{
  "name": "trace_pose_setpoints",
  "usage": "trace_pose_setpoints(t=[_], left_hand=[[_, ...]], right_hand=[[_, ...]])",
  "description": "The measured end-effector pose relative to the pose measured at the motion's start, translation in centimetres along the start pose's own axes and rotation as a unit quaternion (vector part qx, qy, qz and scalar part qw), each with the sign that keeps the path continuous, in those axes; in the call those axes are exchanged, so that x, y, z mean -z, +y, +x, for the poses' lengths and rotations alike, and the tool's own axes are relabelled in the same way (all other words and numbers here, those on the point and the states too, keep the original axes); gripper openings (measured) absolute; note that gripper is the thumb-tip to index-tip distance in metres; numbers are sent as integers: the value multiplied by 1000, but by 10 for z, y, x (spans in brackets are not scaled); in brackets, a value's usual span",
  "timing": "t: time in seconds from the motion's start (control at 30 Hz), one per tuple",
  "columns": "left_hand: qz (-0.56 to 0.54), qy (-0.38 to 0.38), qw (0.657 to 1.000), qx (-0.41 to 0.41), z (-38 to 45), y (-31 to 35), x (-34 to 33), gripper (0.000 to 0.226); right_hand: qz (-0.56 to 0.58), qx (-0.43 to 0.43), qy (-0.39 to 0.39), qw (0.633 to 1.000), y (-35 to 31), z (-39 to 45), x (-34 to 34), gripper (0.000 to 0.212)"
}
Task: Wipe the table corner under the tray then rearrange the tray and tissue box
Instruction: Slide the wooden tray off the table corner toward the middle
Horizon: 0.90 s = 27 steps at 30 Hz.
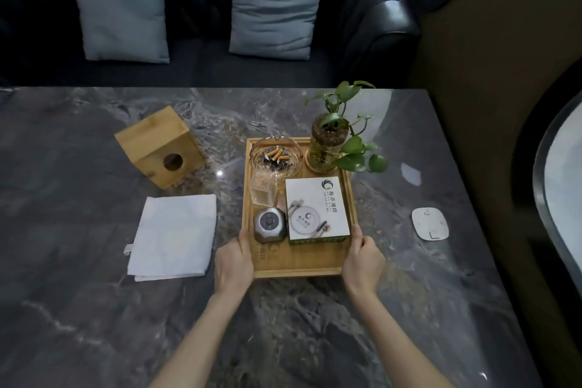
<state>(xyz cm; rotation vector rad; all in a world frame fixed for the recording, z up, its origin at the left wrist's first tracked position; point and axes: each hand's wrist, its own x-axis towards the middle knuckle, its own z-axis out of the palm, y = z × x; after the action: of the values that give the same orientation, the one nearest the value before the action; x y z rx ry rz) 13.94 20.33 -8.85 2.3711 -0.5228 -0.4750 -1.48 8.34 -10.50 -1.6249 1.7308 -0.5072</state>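
Observation:
A wooden tray (297,270) sits on the dark marble table (94,309), right of centre. It carries a glass ashtray with cigarette butts (276,157), a potted green plant (327,148), a clear glass holder (263,192), a small silver device (270,224) and a white box (318,209). My left hand (234,261) grips the tray's near left edge and my right hand (362,258) grips its near right edge. A wooden tissue box (159,148) lies tipped on its side at the left. A folded white cloth (173,235) lies flat between the tissue box and the tray.
A white flat pad (430,224) lies right of the tray near the table's right edge. A dark sofa (201,69) with two grey cushions (119,14) runs behind the table's far edge. A brown wall (488,104) closes off the right side.

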Motion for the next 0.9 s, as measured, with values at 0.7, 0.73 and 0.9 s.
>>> trace_pose_setpoints(t=[0.7,0.73,0.9], left_hand=[[28,-63,997,38,17,-39,3,56],[37,-70,996,33,17,-39,3,53],[105,-118,987,-13,18,-41,9,41]], right_hand=[[-65,-21,-9,998,6,-21,-30,48],[-76,-3,-16,997,6,-20,-27,46],[-206,139,-93,964,7,-14,-6,33]])
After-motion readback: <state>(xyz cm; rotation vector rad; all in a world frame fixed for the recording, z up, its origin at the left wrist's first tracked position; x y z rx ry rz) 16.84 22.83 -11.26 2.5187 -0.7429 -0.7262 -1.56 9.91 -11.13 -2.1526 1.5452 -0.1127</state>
